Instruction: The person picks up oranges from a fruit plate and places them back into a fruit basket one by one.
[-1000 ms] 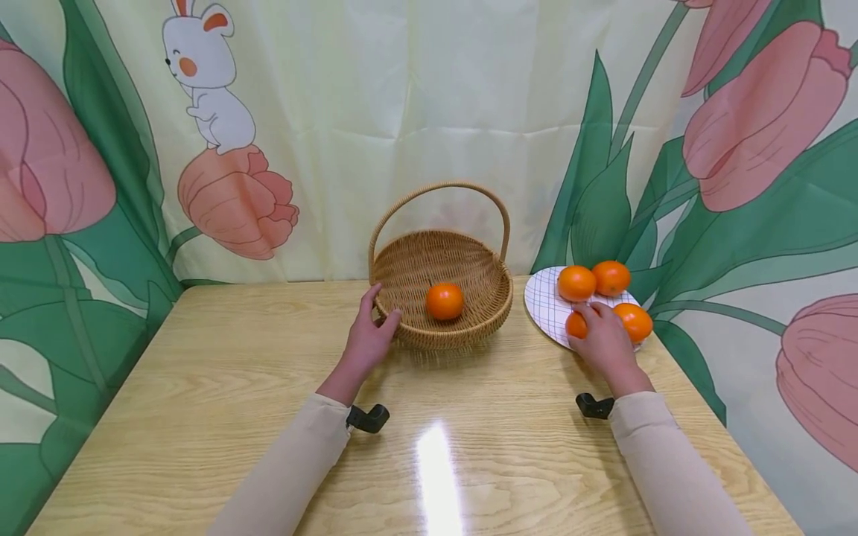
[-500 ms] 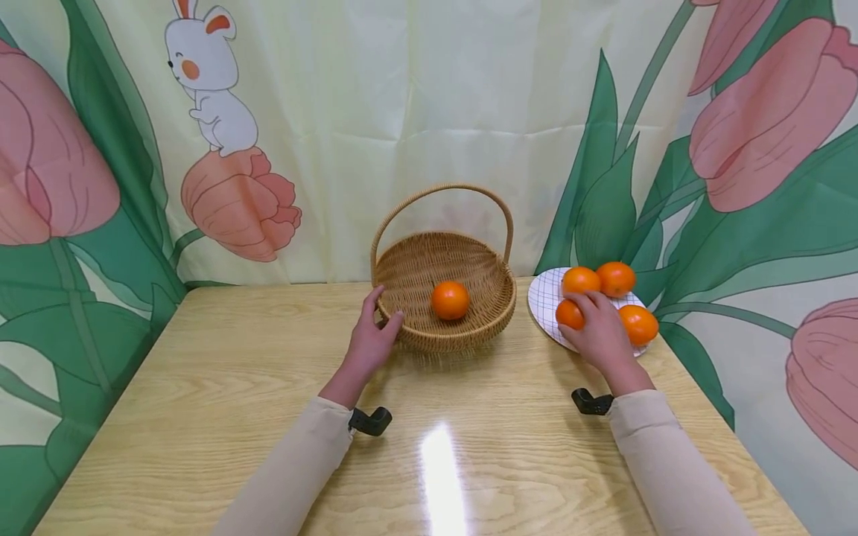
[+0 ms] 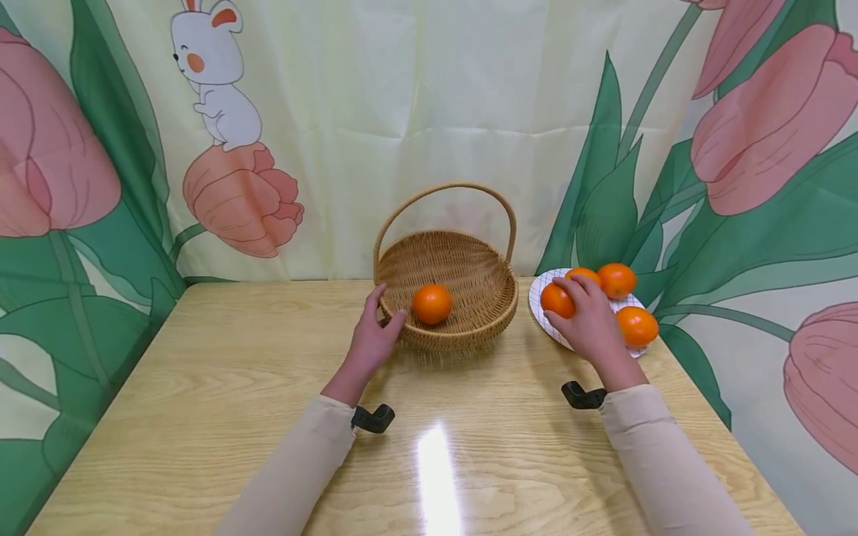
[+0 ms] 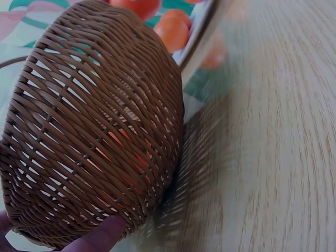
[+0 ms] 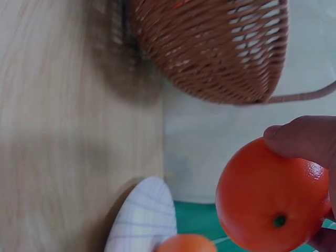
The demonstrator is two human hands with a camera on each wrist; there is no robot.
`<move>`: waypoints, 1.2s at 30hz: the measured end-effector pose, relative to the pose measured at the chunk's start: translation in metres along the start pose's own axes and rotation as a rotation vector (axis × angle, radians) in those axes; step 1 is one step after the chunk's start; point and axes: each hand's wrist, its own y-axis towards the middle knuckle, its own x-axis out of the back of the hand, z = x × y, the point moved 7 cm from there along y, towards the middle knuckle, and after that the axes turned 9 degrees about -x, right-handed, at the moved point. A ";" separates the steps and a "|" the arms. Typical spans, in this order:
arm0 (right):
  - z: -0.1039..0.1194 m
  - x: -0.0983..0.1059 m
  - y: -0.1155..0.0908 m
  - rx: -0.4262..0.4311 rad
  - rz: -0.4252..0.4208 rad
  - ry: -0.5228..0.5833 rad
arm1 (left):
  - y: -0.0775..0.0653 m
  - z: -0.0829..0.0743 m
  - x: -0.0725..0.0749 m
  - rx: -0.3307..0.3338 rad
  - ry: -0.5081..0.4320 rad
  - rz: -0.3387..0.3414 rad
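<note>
My left hand (image 3: pixel 372 335) grips the left rim of a round wicker basket (image 3: pixel 462 342), thumb in front and fingers at the side. One orange (image 3: pixel 432 304) lies inside the basket, left of its middle. Over the plate's left part, my right hand (image 3: pixel 593 324) holds another orange (image 3: pixel 556 300) between thumb and fingers. In the right wrist view that held orange (image 5: pixel 270 199) shows its green stem spot and hangs above the white checked plate (image 5: pixel 144 218). Three more oranges stay on the plate: a partly hidden one (image 3: pixel 582 275), one at the back (image 3: pixel 617 281) and one at the right (image 3: pixel 637 327).
The basket's tall handle (image 3: pixel 445 186) arches over it. A wooden table (image 3: pixel 221 417) carries everything, and a curtain (image 3: pixel 342 141) printed with tulips and a rabbit hangs behind its back edge. The plate (image 3: pixel 546 324) sits near the table's right edge.
The right hand has lifted an orange from the plate and moved slightly left with it. The orange in the basket has rolled to the left. My left hand keeps its hold on the rim.
</note>
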 end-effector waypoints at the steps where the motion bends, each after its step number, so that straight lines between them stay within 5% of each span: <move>1: 0.002 0.001 0.000 0.001 0.000 0.005 | 0.000 0.000 0.000 -0.001 0.000 0.001; 36: 0.064 0.012 0.003 0.163 -0.156 0.148 | -0.001 -0.003 -0.003 0.024 0.051 0.018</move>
